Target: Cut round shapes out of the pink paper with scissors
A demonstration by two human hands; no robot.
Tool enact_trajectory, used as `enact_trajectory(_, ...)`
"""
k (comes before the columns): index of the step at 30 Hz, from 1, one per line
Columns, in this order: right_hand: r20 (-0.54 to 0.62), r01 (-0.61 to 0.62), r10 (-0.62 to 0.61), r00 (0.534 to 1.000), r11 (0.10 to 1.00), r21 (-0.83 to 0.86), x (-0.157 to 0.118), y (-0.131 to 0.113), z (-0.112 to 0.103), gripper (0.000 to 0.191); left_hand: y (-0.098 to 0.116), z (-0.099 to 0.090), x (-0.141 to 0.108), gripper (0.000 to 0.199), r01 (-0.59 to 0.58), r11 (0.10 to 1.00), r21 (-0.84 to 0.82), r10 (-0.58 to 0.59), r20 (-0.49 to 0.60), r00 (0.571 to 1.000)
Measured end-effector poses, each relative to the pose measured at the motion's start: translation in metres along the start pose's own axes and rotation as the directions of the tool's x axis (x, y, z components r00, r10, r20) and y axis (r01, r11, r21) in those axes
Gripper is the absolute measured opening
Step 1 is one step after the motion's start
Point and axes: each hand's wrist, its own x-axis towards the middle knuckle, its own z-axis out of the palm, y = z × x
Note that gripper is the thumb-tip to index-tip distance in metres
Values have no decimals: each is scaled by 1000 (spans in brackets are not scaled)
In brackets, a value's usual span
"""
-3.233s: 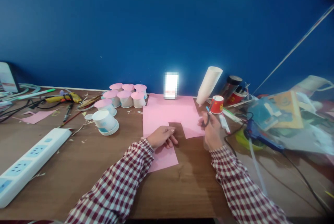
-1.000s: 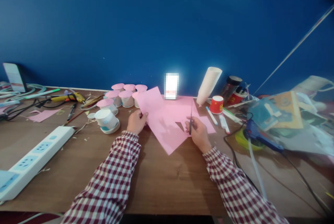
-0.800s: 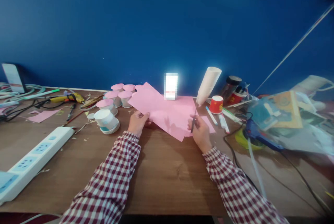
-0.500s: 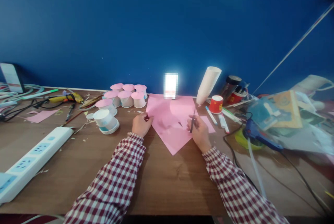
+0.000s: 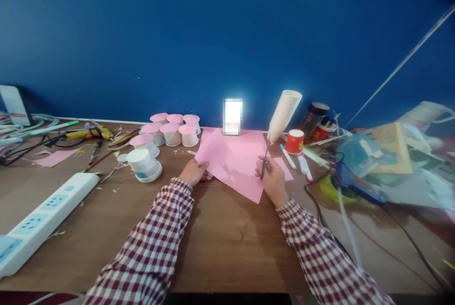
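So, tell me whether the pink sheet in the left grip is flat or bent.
Bent: the pink sheet curls upward at its left end, by the left grip.

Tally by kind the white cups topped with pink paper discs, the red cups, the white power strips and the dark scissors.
White cups with pink paper discs: 7
Red cups with gold markings: 2
White rectangular power strip: 1
Dark scissors in the right hand: 1
Total: 11

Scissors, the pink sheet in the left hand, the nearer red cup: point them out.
Scissors (image 5: 263,168), head view, on the dark handle.
Pink sheet (image 5: 237,170), head view, middle of its surface.
Red cup (image 5: 294,143), head view, side wall.
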Motion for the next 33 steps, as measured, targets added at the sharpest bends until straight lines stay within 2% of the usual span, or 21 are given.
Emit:
enact_trajectory(3, -12, 13, -13, 1000, 1000, 21, 0, 0, 0, 36, 1, 0, 2, 5, -24, 999, -46, 21, -64, 998)
enact_trajectory(7, -15, 4, -2, 1000, 997, 73, 0, -1, 0, 36, 9, 4, 1, 13, -163, 961, -225, 112, -221, 969)
enact_trajectory(10, -43, 19, -15, 999, 996, 91, 1, 1, 1, 34, 14, 7, -2, 15, -225, 900, -373, 138, -245, 960)
enact_trajectory(14, -39, 39, -34, 999, 989, 143, 3, 7, 3, 32, 18, 9, -6, 13, -271, 845, -460, 146, -290, 946)
enact_trajectory(18, -13, 35, -34, 999, 994, 105, 2, 8, 5, 33, 20, 11, -7, 10, -231, 816, -529, 68, -309, 949)
enact_trajectory(21, 100, 3, -10, 995, 997, 73, -2, 6, 5, 34, 22, 13, -9, 10, -215, 801, -559, 42, -306, 951)
enact_trajectory(24, 269, -8, -3, 963, 999, 42, -8, 4, 6, 34, 25, 14, -11, 13, -202, 785, -586, 14, -309, 951)
enact_trajectory(28, 400, -14, 22, 916, 1000, -23, -13, 5, 7, 33, 27, 16, -13, 13, -217, 769, -601, 16, -321, 947)
enact_trajectory(33, 447, 18, 31, 894, 994, -106, -14, 4, 7, 33, 23, 20, -13, 10, -229, 739, -633, 23, -316, 948)
